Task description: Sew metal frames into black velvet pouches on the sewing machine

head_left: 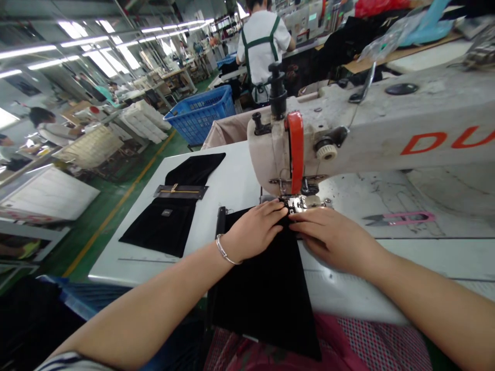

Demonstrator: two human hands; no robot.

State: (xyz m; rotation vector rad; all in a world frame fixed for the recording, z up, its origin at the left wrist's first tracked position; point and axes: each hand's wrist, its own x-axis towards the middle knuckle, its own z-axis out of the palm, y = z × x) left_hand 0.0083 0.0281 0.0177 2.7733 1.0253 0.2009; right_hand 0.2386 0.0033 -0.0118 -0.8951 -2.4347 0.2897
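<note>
A black fabric piece (266,288) runs from the sewing machine's metal presser foot (299,202) down over the table edge onto my lap. My left hand (259,226) rests on its upper part, fingers together and pressed onto the cloth just left of the foot. At the cloth's right edge, close in front of the foot, my right hand (332,234) has its fingers together on the fabric; its fingertips are partly hidden. The two hands almost touch. A dark strip (220,221) sticks out at the cloth's upper left. The needle point is hidden.
The machine head (367,123) with its orange guard (296,152) overhangs the work. Pink thread snips (402,219) lie right of it. A black panel with a zipper strip (180,192) lies left on the table (235,165). Beyond stand a blue basket (203,113) and a person (265,46).
</note>
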